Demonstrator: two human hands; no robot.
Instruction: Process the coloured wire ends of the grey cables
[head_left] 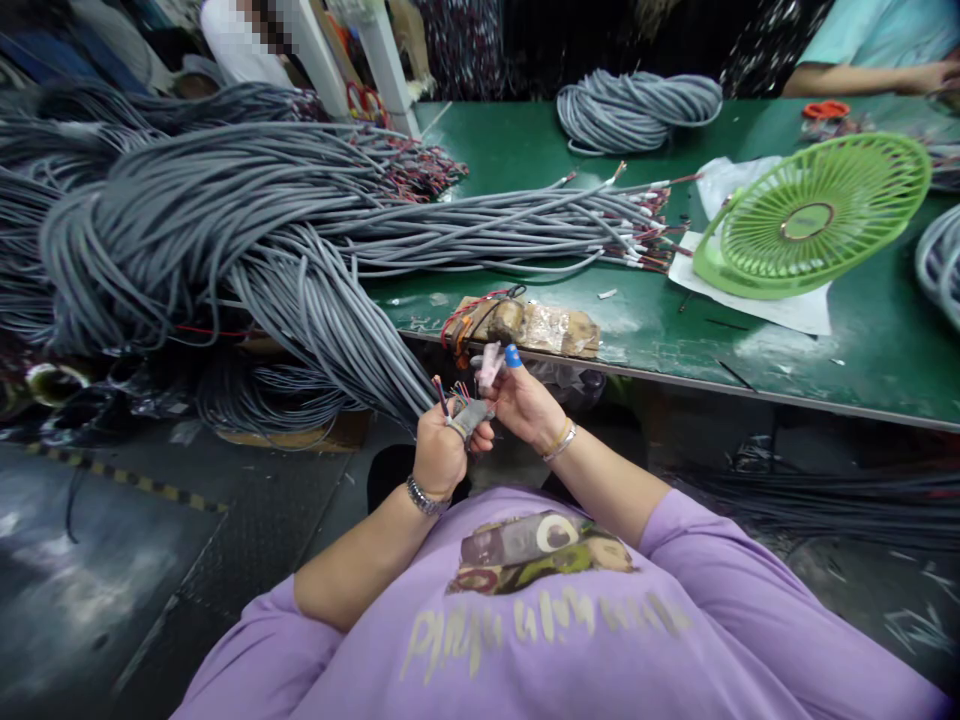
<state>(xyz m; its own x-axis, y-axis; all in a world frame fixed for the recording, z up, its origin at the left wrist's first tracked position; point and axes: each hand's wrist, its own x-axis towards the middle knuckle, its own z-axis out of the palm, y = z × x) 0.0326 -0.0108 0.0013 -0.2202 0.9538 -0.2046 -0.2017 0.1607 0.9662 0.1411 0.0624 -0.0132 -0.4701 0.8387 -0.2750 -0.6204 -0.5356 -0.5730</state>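
Observation:
My left hand (439,452) is closed around the end of a bundle of grey cables (337,310), with thin coloured wires (460,390) poking up above the fingers. Grey wrapping covers part of that hand's thumb or fingers. Close beside it is my right hand (531,408), its fingers curled together at the wire ends. One of its fingertips wears a blue cover and another a whitish wrap. What sits between the right fingertips is too small to make out. Both hands are just off the front edge of the green table (810,375).
A taped brown block (559,330) with red and black leads lies at the table edge. More grey cables (480,230) stretch across the table. A green fan (810,215) stands on white paper, right. Behind are a cable coil (637,108) and a co-worker's arm (862,78).

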